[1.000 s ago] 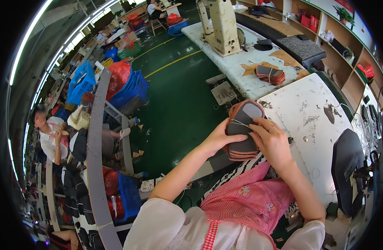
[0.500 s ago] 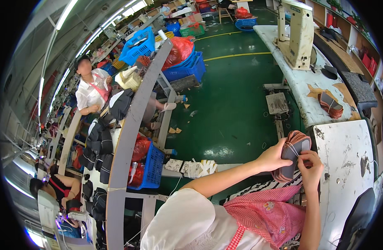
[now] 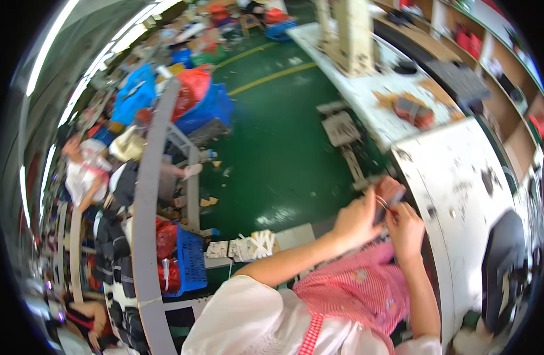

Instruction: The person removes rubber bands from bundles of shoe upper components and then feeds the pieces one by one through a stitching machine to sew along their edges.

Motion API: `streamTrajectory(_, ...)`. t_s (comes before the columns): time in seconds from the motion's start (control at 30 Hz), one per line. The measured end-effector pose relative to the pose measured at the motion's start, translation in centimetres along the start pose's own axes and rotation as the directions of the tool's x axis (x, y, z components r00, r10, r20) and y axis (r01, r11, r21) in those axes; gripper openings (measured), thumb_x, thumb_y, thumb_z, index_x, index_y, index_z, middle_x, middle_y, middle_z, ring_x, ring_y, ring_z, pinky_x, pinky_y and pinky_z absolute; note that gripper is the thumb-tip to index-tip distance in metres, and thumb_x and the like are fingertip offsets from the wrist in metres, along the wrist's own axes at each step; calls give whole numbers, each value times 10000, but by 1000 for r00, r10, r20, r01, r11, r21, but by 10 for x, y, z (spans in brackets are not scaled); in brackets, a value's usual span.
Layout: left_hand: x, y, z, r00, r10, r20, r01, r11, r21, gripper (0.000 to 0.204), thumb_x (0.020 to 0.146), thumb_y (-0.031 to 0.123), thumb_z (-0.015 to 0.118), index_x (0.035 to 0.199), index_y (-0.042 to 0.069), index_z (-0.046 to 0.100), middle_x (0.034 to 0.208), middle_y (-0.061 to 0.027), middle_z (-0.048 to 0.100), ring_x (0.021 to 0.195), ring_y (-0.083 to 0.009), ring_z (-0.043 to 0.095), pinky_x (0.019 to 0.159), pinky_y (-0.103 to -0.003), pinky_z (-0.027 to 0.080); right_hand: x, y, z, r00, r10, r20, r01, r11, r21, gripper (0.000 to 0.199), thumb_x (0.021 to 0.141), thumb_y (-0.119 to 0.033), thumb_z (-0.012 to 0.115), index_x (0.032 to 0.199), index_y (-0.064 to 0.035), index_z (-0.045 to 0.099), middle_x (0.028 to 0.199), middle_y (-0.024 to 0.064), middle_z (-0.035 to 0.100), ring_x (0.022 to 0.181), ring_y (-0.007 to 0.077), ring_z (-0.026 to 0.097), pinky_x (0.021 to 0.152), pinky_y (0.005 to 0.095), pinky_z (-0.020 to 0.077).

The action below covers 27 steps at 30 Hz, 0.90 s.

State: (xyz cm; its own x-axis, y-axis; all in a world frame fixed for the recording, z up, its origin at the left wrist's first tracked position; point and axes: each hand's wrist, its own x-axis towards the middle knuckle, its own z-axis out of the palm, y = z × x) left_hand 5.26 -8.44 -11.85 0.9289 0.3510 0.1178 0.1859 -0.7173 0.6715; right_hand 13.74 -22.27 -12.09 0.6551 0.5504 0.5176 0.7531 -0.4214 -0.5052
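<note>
A bundle of stacked, sole-shaped pieces (image 3: 391, 188), with reddish-brown edges and a dark face, is held over my lap beside the white tabletop. My left hand (image 3: 356, 221) is closed around its left side. A thin pale band (image 3: 382, 202) crosses the bundle. The fingers of my right hand (image 3: 406, 231) are pinched together at the bundle's near right side, on that band. Motion blurs the bundle, and my left hand hides part of it.
To my right is a stained white worktable (image 3: 461, 195); a similar bundle (image 3: 413, 112) and a sewing machine (image 3: 350, 41) stand beyond it. At left are a grey bench edge (image 3: 149, 195), a blue crate (image 3: 192, 260) of red bags, and a co-worker (image 3: 87, 171) across the bench.
My view has swung to the right, so the surroundings appear further left. The bundle has turned in my hands, showing more of its brown edge; both hands have stayed on it.
</note>
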Motion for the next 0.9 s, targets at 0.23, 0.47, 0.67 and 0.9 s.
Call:
streamTrajectory(0.23, 3, -4, -17, 993, 51, 106, -43, 996, -74, 834, 806, 315, 756, 1474, 44, 336, 1024, -226, 710, 876, -416, 708, 725, -501, 569, -1, 8, -12, 967, 232, 105, -254, 902, 350, 120, 780, -69, 766, 889, -61, 717, 831, 71, 726, 727, 179, 699, 685, 313, 556)
streamTrajectory(0.47, 17, 10, -33, 945, 105, 309, -80, 992, -94, 820, 801, 317, 777, 1487, 127, 371, 1017, -201, 730, 922, -412, 711, 771, -490, 568, -19, 26, -44, 825, 281, 491, -561, 298, 772, 187, 941, -146, 648, 795, -32, 624, 758, 10, 629, 738, 102, 570, 713, 284, 458)
streamTrajectory(0.67, 15, -16, -28, 727, 278, 628, 73, 878, -473, 916, 783, 262, 877, 1513, -29, 408, 1490, -170, 530, 1327, -233, 542, 1123, -358, 415, -13, 11, -89, 644, 301, 703, -762, 177, 622, 340, 1038, -230, 504, 739, -69, 521, 603, -56, 393, 528, 60, 348, 508, 251, 266)
streamTrajectory(0.9, 19, -26, -41, 56, 518, 854, 78, 850, -521, 936, 750, 91, 880, 1533, -14, 378, 1434, -132, 574, 1286, -195, 556, 1102, -345, 433, -22, 75, -120, 517, -196, 834, -823, -383, 420, 302, 1008, -150, 510, 730, -48, 568, 579, -47, 397, 478, 40, 308, 433, 233, 233)
